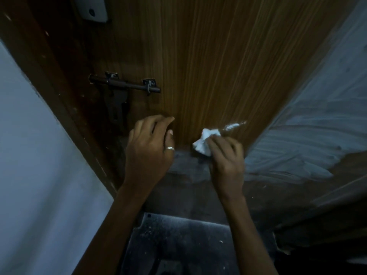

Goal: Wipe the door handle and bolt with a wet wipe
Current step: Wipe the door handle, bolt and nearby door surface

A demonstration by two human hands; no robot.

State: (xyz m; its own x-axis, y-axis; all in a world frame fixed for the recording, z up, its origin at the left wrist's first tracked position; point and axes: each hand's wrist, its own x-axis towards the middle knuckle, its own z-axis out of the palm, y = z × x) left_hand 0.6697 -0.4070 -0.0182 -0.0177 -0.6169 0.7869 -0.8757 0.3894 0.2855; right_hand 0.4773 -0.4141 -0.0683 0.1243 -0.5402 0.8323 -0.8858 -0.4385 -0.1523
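Note:
A dark metal sliding bolt runs across the wooden door, with its hasp plate hanging below it. My left hand hovers below the bolt, fingers curled and apart, holding nothing; a ring sits on one finger. My right hand pinches a crumpled white wet wipe near the door's lower part, to the right of the bolt. The door handle cannot be made out in this dim view.
A white fixture is mounted at the door's top left. A pale wall stands on the left, a plastic-covered surface on the right. A dusty dark mat lies on the floor below.

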